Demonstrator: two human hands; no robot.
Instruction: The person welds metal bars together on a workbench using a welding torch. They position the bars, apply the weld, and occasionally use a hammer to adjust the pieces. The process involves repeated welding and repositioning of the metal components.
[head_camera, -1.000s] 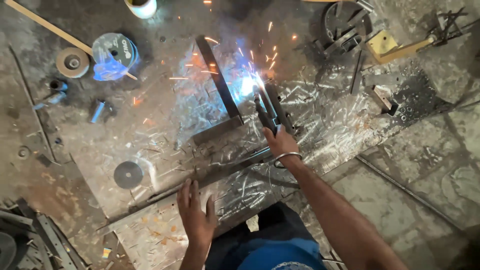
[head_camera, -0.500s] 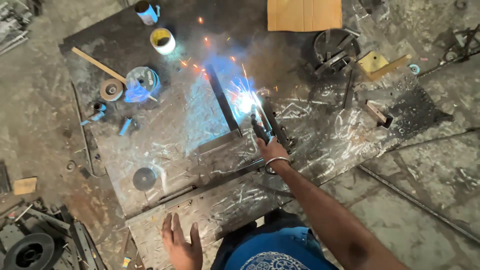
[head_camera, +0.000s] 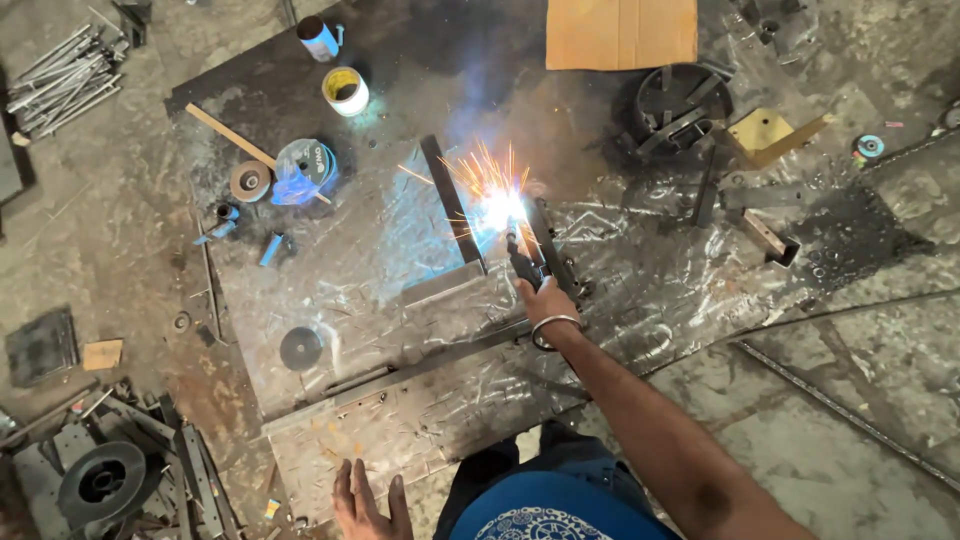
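My right hand (head_camera: 542, 298) grips a dark welding holder (head_camera: 524, 262) whose tip meets a metal frame (head_camera: 452, 215) of dark bars lying on a steel floor plate (head_camera: 330, 290). A bright white-blue arc with orange sparks (head_camera: 497, 200) burns at the tip. A metal bangle circles my right wrist. My left hand (head_camera: 365, 503) is at the bottom edge, fingers spread, resting flat on the near edge of the plate and holding nothing.
On the plate's far left stand a yellow-rimmed cup (head_camera: 346, 90), a tin (head_camera: 318, 38), a wire spool (head_camera: 305, 165) and a grinding disc (head_camera: 300, 348). Cardboard (head_camera: 620, 32) lies at the top. Metal rods (head_camera: 60, 75), scrap and a black wheel (head_camera: 102, 483) surround the plate.
The view has drawn back and shifted, showing more of the floor. My left hand has slid toward the bottom edge. The right hand keeps welding at the same joint.
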